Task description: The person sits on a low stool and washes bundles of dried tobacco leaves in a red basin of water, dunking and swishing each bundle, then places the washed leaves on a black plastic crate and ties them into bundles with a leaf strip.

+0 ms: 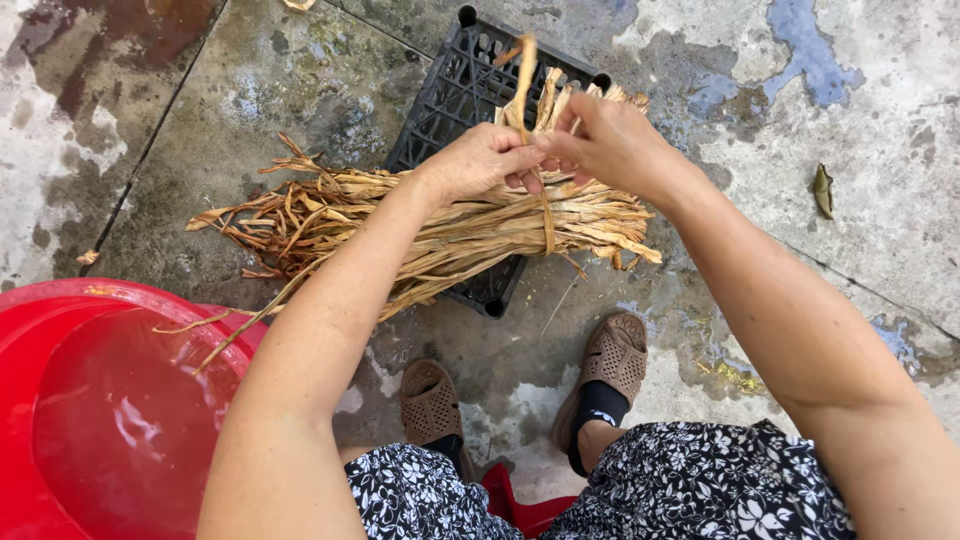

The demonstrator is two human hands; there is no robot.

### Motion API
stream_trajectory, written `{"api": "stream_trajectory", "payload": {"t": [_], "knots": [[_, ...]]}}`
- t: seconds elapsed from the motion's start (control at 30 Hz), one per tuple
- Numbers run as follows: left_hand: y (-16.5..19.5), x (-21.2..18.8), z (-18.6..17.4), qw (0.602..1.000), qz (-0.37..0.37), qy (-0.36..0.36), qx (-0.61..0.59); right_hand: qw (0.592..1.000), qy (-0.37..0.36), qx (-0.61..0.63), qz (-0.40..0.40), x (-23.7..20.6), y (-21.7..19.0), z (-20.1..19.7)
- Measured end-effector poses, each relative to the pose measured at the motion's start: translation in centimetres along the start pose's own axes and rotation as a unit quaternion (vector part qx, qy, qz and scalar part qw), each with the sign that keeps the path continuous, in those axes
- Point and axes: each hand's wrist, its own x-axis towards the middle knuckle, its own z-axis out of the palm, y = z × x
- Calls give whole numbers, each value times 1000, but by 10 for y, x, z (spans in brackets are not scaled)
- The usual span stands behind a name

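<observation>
Both hands, left hand (487,160) and right hand (610,140), pinch a tan leaf-strip tie (524,80) already looped around the dry straw-coloured leaf bundle (440,225), its knot seemingly unfinished.

Dried leaf bundle (440,225) — strip-tied, across black crate (450,95)

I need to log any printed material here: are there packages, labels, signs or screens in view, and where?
None in view: no package, label, sign or screen.
Nearest to a container: a black plastic crate, flat on the wet concrete under the bundle of dried leaves, rectangular with a grid pattern.
Red tub, lower left, round, holding water.
</observation>
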Motion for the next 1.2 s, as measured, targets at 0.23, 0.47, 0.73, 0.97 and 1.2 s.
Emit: {"api": "stream_trajectory", "payload": {"t": [0.23, 0.47, 0.73, 0.97, 1.2], "knots": [[-2, -12, 5, 999, 42, 7, 5, 981, -79, 173, -42, -27, 38, 23], [13, -38, 34, 814, 317, 206, 441, 967, -57, 242, -61, 10, 65, 47], [19, -39, 33, 814, 325, 249, 411, 930, -104, 346, -67, 11, 59, 46], [9, -40, 17, 859, 252, 282, 345, 985, 74, -28, -151, -15, 35, 15], [-12, -51, -9, 903, -73, 297, 303, 961, 8, -192, -198, -18, 95, 21]]}}
